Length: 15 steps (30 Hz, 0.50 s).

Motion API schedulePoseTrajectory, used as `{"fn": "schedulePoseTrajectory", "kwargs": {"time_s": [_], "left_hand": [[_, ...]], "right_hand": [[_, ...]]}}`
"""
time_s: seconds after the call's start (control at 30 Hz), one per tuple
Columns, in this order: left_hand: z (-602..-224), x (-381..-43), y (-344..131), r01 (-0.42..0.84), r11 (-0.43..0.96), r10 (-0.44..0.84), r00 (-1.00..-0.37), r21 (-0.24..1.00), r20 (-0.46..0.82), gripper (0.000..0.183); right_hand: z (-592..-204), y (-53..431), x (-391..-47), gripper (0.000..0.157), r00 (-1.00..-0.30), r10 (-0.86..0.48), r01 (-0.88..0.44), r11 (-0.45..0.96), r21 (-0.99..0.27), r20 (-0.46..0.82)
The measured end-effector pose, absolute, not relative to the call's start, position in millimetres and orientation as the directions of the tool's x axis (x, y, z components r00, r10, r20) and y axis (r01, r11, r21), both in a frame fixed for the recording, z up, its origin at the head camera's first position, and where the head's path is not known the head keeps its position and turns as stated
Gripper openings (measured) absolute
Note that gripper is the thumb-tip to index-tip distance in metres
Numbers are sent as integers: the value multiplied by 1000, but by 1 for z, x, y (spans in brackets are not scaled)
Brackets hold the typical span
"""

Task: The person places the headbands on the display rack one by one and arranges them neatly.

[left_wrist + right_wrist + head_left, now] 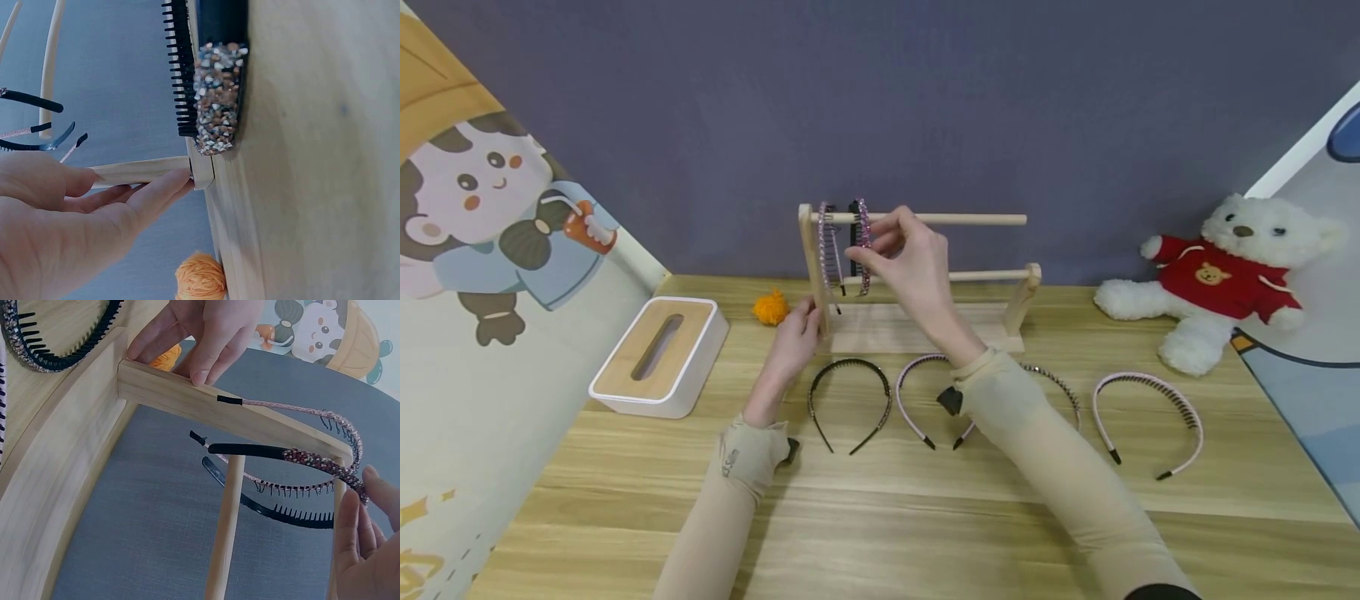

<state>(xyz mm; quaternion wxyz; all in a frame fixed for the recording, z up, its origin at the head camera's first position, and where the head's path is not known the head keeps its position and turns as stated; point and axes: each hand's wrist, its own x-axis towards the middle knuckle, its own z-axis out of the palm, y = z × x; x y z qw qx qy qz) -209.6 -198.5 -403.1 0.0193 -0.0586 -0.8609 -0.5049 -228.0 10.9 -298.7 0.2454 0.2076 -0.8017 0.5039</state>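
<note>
My right hand (917,254) pinches a black toothed headband with pink and dark red rhinestones (315,460) between thumb and fingers. That headband hangs over the upper rod of a wooden rack (917,329). Farther left on the same rod, against the end post, is a thin pink headband (300,407) with black tips. Low on the rack's left post, my left hand (795,337) grips the wood, with the thumb on one side and fingers on the other. In the left wrist view this hand (81,212) is beside the post (144,169) near the base.
Several headbands lie in a row before the rack, including a black one (850,362) and a pink one (1197,425). An orange yarn ball (771,308) and a tissue box (658,358) are at left. A white teddy bear (1217,275) sits at right, a dark wall behind.
</note>
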Motion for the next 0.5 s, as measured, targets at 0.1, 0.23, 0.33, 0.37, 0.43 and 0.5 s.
{"fn": "schedulePoseTrajectory", "kwargs": {"time_s": [0.1, 0.23, 0.33, 0.37, 0.43, 0.5], "left_hand": [[-403, -210, -198, 124, 482, 83, -992, 867, 96, 43], [-402, -210, -198, 133, 487, 81, -991, 863, 106, 42], [-402, -210, -198, 129, 481, 81, -991, 867, 103, 42], [-402, -210, -198, 129, 482, 82, -991, 866, 102, 42], [-403, -210, -198, 128, 479, 86, -991, 868, 99, 42], [-403, -209, -198, 126, 479, 86, -992, 869, 97, 42]], "right_hand": [[-299, 11, -228, 41, -796, -84, -580, 386, -717, 599], [-298, 12, -226, 46, -796, -69, -583, 356, -730, 602], [-297, 13, -225, 47, -791, -59, -589, 342, -732, 608], [-296, 13, -224, 48, -791, -56, -589, 340, -733, 609], [-296, 14, -223, 47, -789, -53, -591, 338, -733, 612], [-295, 16, -221, 46, -784, -52, -597, 337, -728, 618]]}}
